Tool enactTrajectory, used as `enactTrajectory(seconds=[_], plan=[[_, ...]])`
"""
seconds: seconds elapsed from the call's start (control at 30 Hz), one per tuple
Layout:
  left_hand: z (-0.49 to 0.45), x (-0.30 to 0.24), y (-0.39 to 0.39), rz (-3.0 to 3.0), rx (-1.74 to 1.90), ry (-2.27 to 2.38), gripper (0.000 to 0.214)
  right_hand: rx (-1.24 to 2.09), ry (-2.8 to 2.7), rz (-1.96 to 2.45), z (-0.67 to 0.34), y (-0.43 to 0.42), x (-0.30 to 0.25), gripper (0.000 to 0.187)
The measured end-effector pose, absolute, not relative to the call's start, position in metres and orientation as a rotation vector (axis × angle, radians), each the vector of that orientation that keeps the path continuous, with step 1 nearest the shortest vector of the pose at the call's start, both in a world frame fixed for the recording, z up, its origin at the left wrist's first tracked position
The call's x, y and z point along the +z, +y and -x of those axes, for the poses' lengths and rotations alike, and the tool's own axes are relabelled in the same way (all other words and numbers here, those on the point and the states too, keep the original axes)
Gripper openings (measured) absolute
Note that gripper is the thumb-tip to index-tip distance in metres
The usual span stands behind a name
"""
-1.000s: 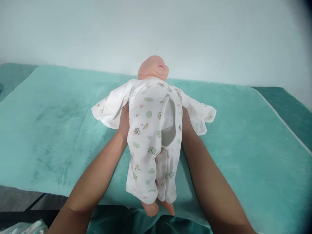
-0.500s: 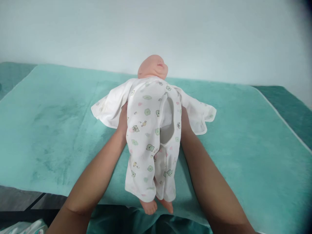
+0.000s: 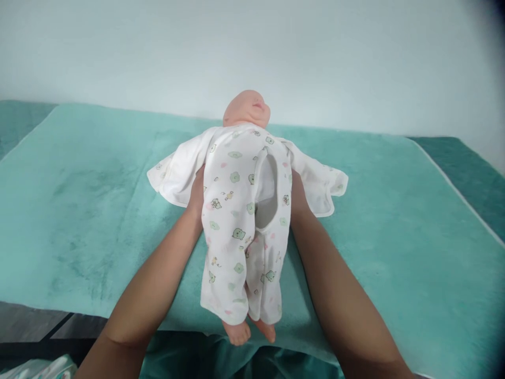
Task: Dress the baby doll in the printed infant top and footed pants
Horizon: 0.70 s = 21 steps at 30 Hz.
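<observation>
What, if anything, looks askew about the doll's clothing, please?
The printed garment seems twisted: its oval opening sits off-centre, toward the picture's right, rather than along the midline of the doll.

Doll [image 3: 245, 108] on Table [image 3: 460, 160]

Cloth [image 3: 90, 210]: spread over table, reaching near edge. Doll: mid-table, on cloth; head toward far edge, feet at near edge. Clothes [image 3: 226, 210]: on doll, sleeves out toward left and right edges. Left hand [image 3: 199, 181]: left of clothes, mostly hidden. Right hand [image 3: 298, 187]: right of clothes, mostly hidden. Wall [image 3: 252, 47]: behind far edge.
</observation>
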State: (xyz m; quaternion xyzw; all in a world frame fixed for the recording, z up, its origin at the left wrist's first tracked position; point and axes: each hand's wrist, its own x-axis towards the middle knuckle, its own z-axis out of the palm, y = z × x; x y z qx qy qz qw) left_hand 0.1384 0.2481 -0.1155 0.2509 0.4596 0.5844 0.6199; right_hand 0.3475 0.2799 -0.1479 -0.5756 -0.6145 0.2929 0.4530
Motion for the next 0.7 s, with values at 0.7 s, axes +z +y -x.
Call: enactTrajectory(seconds=[0.7], plan=[[-0.126, -0.131, 0.25, -0.488, 1.191, 1.043, 0.021, 0.845, -1.385, 1.343, -0.339, 0.275, -0.139, 0.033]])
